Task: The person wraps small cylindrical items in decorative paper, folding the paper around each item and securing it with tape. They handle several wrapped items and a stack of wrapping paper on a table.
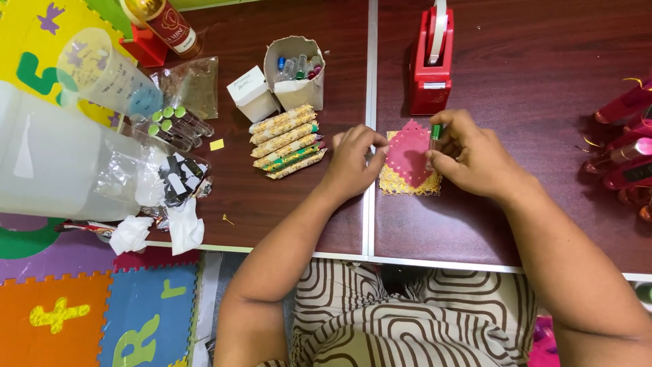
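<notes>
- The pink cloth square (407,153) has a scalloped edge and lies turned like a diamond on a yellow lace mat (407,183), both flat on the table between the two hands.
- The right hand (472,156) pinches a small vial with a green cap (436,132) between thumb and fingers, closed on it, right at the pink square's right edge.
- The left hand (353,160) has its fingers curled, the tips touching the pink square's left corner — pressing rather than grasping.
- Just beyond the grip stands a red tape dispenser (430,64); to the left of the left hand lies a row of patterned wrapped tubes (288,141), with a paper cup of vials (295,71) behind them.
- The surface is a dark brown table (530,217) with a pale seam — bright foam floor tiles (88,312) lie below its near edge.
</notes>
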